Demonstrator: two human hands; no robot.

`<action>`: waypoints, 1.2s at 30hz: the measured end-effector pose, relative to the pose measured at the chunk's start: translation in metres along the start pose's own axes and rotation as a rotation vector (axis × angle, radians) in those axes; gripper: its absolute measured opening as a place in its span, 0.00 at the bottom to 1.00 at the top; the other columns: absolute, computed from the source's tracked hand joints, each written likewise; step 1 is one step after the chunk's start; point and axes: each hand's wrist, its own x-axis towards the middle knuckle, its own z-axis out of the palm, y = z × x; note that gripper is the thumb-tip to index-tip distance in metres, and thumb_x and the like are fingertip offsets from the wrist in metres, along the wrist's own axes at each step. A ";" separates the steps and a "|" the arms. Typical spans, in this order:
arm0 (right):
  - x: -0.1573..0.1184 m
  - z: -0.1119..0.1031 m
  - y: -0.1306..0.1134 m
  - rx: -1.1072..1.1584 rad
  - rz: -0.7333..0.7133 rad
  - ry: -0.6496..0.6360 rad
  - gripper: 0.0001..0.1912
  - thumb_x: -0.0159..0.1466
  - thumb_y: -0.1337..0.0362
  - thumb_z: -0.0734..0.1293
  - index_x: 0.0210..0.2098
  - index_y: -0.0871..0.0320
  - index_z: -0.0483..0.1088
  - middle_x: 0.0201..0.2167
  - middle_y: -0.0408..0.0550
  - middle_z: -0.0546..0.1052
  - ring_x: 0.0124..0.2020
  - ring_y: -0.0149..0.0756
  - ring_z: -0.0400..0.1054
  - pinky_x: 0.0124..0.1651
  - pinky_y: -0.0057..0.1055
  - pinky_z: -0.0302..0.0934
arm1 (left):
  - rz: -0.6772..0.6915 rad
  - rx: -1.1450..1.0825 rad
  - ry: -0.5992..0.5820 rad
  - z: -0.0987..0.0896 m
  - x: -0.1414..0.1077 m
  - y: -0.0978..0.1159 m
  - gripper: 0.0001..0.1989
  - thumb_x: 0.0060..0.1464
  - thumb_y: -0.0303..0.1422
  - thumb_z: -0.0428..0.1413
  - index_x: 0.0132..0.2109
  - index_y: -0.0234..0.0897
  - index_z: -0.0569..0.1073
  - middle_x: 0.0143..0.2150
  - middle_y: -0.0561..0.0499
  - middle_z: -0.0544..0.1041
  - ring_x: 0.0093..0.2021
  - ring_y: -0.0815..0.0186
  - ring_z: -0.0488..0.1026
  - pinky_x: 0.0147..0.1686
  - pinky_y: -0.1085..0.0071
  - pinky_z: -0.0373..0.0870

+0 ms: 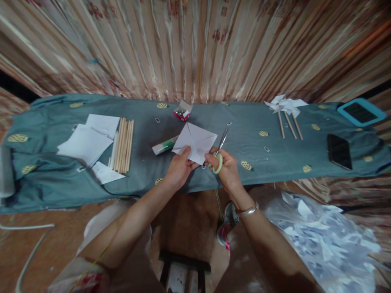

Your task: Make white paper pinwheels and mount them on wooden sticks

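Observation:
A white square of paper [195,140] with creases or slits running in from its corners is held over the table. My left hand [180,167] pinches its lower left edge, thumb on top. My right hand [227,167] is closed round the green handles of a pair of scissors [217,162], whose blades point up and away to the right of the paper. The right fingertips also touch the paper's right corner. A glue stick [165,145] with a green label lies partly hidden behind the paper. Just beyond stands a small open red box [182,114] of metal pins or tacks.
Paper sheets [87,142] and a row of wooden sticks [124,144] lie left on the cloth-covered table [143,130]. Paper pinwheels [287,106] on sticks, a phone [339,151] and a blue-framed device [361,112] lie right. A plastic bag of paper scraps [326,236] sits below.

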 end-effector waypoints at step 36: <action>-0.021 -0.014 -0.007 -0.213 0.250 -0.494 0.24 0.46 0.44 0.76 0.27 0.58 0.73 0.17 0.38 0.72 0.18 0.23 0.62 0.21 0.21 0.56 | -0.010 -0.036 0.019 0.004 0.004 0.015 0.13 0.64 0.32 0.48 0.49 0.28 0.71 0.41 0.38 0.80 0.45 0.55 0.79 0.52 0.54 0.73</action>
